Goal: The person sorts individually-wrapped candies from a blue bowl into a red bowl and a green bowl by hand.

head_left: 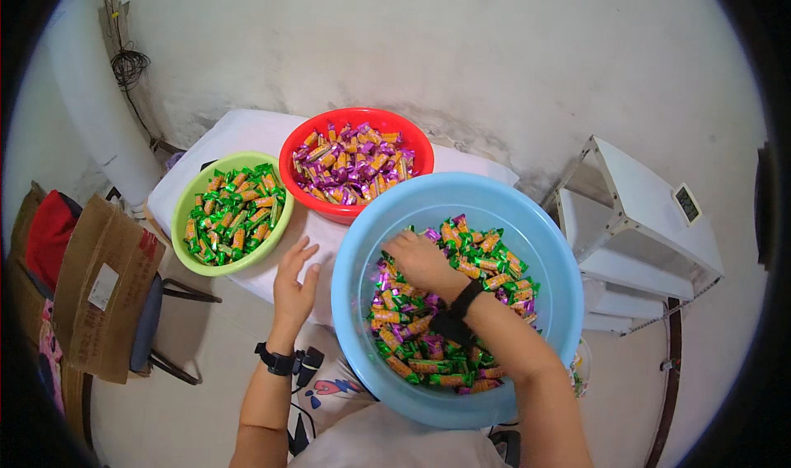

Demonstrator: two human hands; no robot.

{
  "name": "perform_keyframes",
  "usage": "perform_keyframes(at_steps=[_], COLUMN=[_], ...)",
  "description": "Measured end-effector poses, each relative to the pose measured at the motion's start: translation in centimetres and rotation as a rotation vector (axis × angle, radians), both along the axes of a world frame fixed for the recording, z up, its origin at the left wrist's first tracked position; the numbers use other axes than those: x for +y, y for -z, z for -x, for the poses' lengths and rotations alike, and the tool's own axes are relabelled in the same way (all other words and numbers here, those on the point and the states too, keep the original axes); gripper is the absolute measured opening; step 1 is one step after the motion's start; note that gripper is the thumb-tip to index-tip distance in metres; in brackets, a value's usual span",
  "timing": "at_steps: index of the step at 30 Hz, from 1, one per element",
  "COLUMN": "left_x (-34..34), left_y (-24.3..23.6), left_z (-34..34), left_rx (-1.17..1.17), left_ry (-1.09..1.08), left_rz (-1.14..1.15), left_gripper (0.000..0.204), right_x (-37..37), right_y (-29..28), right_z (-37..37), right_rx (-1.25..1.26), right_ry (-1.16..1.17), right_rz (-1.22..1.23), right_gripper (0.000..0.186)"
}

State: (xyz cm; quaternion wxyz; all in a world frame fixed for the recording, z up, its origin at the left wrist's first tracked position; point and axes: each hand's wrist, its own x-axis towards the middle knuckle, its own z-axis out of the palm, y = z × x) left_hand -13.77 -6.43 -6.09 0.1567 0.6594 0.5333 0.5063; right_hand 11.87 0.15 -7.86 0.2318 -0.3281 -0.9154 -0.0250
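Note:
My left hand (295,285) is held in the air between the green basin and the blue basin. Its fingers are apart and nothing is in them. Inside the large blue basin (353,361), my right hand (422,262) reaches to the far left part of the pile, back of the hand up. Its fingers are bent and close together; whatever they hold is hidden beneath. The pile mixes wrapped candies (432,367) with green ends and others with purple ends. A black band circles my right wrist, and a black watch (276,361) is on my left.
A red basin (424,148) of purple-wrapped candies and a light green basin (183,250) of green-wrapped ones stand on a white-covered table (227,134). A chair (148,328) with a cardboard box (107,291) is at left; a white shelf unit (634,221) stands right.

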Motion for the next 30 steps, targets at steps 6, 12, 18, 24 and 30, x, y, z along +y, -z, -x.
perform_keyframes(at_steps=[6, 12, 18, 24, 30], left_x=[-2.1, -2.9, -4.4, -0.4, 12.5], left_y=[-0.7, -1.7, -4.0, -2.4, 3.3], left_z=[-0.4, -1.1, -3.4, -0.7, 10.9], left_rx=[-0.026, -0.094, -0.298, -0.344, -0.163], left_ry=[0.098, 0.189, 0.307, 0.010, -0.225], left_rz=[0.010, -0.035, -0.095, 0.003, 0.076], left_gripper=[0.029, 0.040, 0.051, 0.029, 0.036], right_x=[-0.3, -1.2, -5.9, -6.9, -7.6], right_y=[0.6, -4.3, -9.7, -8.6, -8.1], right_z=[1.1, 0.5, 3.8, 4.3, -1.3], right_rx=[-0.213, 0.140, 0.830, 0.998, 0.374], right_ry=[0.041, 0.110, 0.000, -0.095, 0.178], right_rz=[-0.172, -0.029, 0.828, 0.974, 0.760], right_gripper=[0.009, 0.008, 0.009, 0.016, 0.020])
